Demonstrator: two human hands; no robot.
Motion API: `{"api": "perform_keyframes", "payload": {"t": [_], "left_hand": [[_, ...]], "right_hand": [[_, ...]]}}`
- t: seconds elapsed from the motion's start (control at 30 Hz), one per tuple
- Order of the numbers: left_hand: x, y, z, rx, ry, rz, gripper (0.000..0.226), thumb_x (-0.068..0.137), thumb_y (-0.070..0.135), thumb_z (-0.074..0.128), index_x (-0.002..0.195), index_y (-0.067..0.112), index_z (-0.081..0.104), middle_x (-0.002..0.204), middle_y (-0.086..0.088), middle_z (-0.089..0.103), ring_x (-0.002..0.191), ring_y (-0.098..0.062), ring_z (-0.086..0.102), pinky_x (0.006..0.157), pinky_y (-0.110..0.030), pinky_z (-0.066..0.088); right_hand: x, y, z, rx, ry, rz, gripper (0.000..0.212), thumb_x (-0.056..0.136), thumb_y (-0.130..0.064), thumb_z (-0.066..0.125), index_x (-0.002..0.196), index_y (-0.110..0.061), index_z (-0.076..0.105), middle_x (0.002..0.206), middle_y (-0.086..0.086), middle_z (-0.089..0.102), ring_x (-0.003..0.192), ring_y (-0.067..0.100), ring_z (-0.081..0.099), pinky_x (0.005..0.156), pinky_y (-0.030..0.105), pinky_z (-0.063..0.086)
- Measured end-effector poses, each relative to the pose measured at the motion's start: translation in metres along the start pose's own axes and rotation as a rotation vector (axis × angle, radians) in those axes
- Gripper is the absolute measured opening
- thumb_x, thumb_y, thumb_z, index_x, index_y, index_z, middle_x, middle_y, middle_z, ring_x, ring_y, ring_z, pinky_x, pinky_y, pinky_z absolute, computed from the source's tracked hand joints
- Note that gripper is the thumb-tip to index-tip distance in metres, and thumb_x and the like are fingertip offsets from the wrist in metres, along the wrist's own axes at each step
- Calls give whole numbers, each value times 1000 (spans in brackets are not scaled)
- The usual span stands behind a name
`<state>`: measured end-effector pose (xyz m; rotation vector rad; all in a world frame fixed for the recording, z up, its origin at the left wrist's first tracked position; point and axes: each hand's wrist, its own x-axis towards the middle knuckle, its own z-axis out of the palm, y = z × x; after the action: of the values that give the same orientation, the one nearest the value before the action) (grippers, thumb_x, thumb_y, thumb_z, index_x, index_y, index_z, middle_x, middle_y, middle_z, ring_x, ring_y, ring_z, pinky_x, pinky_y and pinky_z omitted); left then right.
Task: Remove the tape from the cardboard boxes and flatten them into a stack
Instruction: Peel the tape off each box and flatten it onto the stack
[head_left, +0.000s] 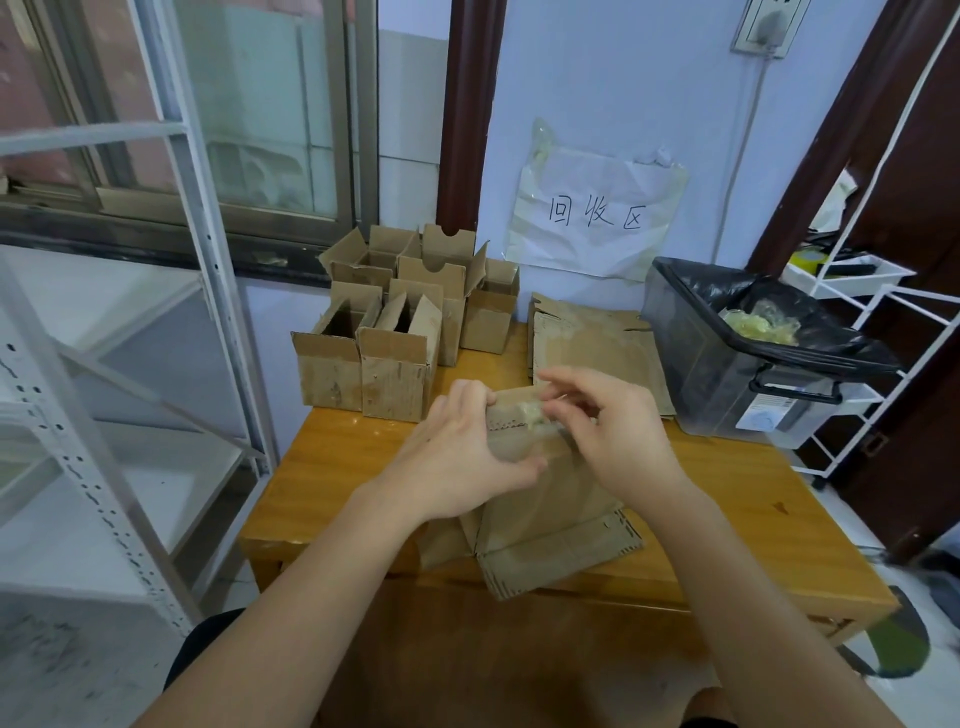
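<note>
Head view: right hand (608, 431) pinches a crumpled strip of yellowish tape (530, 415) at the top edge of a box (540, 499), thumb and fingers curled onto it. Left hand (467, 452) grips the same box on its left side, thumb over the front face, fingers wrapped behind. Box sits above the near middle of the wooden table (753, 499), lower flaps splayed toward the table's front edge; whether it rests on the table or is held just clear, I cannot tell

Handling, judged: thin corrugated card, light, stiff across a panel but folds readily at the creases. Worn surface, likely to tear if tape is pulled fast. Tape is soft, sticky, bunches on itself. Best hold: brace the panel right beside the tape line, pull the loose tape end low and along the seam

Outward:
- cluster of open upright boxes (395, 332) at the far left of the table, touching one another, flaps up; not yet flattened
- stack of flattened boxes (587, 343) at the far middle, just beside the bin
- clear plastic bin (727, 384) with a black liner at the far right, wads of used tape (761, 325) inside
- paper sign (597, 213) on the wall behind
- metal shelving (104, 364) to the left, white wire rack (872, 291) to the right
</note>
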<state>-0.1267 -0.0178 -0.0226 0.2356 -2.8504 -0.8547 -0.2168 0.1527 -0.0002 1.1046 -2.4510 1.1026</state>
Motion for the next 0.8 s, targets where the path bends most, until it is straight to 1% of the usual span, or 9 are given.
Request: {"api": "perform_keyframes", "payload": {"t": [0.1, 0.23, 0.3, 0.37, 0.43, 0.5, 0.6, 0.73, 0.8], "left_hand": [[0, 2, -2, 30, -7, -11, 82, 79, 80, 62, 135, 30, 30, 123, 11, 36, 112, -12, 45, 93, -38, 49], [1, 9, -11, 172, -54, -1, 75, 81, 83, 54, 129, 27, 35, 122, 8, 39, 112, -16, 44, 92, -39, 44], [6, 14, -15, 263, -45, 22, 70, 81, 83, 52, 120, 26, 39, 119, 6, 42, 113, -19, 43, 94, -39, 41], [12, 17, -16, 275, -56, 22, 73, 80, 80, 55, 123, 23, 40, 121, 3, 45, 117, -22, 44, 98, -41, 41], [17, 18, -14, 201, -105, 0, 91, 78, 77, 59, 147, 23, 32, 142, 0, 43, 132, -24, 42, 105, -44, 41], [21, 16, -9, 149, -136, -12, 108, 73, 83, 60, 158, 28, 22, 153, 3, 36, 137, -22, 37, 108, -46, 42], [24, 10, -5, 178, -139, -17, 118, 63, 95, 56, 157, 31, 25, 145, 9, 38, 129, -18, 38, 105, -46, 44], [25, 8, -3, 197, -130, -18, 111, 67, 91, 61, 155, 32, 25, 136, 12, 38, 122, -15, 38, 102, -44, 44], [25, 9, -2, 194, -125, -19, 110, 68, 90, 62, 154, 32, 25, 135, 12, 38, 121, -15, 38, 101, -44, 45]], "right_hand": [[5, 1, 3, 83, -19, 171, 31, 89, -14, 77, 112, -34, 72, 99, -15, 69, 87, -1, 63, 83, 15, 50], [9, 0, 5, 29, -171, 179, 26, 88, -27, 79, 113, -26, 76, 97, -13, 67, 85, -2, 60, 77, 11, 47], [11, -4, 11, 0, -220, 167, 20, 88, -33, 78, 107, -26, 77, 97, -8, 64, 88, 3, 59, 80, 22, 49], [14, -6, 17, -43, -216, 165, 11, 87, -35, 79, 93, -28, 74, 92, -8, 60, 84, 8, 58, 78, 32, 51], [18, -7, 20, -90, -209, 166, 12, 86, -34, 78, 84, -27, 68, 91, -6, 60, 83, 12, 58, 77, 37, 51], [20, -7, 20, -134, -226, 183, 16, 89, -33, 75, 82, -27, 62, 91, -5, 59, 83, 14, 57, 77, 37, 51], [19, -8, 17, -184, -210, 188, 23, 93, -29, 71, 78, -27, 53, 86, -6, 57, 77, 12, 55, 72, 32, 49], [18, 2, 2, -189, -82, 176, 22, 87, -12, 72, 76, -23, 57, 83, -6, 55, 74, 13, 55, 77, 36, 54], [16, 7, 0, -155, -35, 178, 23, 84, -6, 71, 82, -25, 58, 82, -4, 55, 73, 13, 53, 76, 36, 54]]}}
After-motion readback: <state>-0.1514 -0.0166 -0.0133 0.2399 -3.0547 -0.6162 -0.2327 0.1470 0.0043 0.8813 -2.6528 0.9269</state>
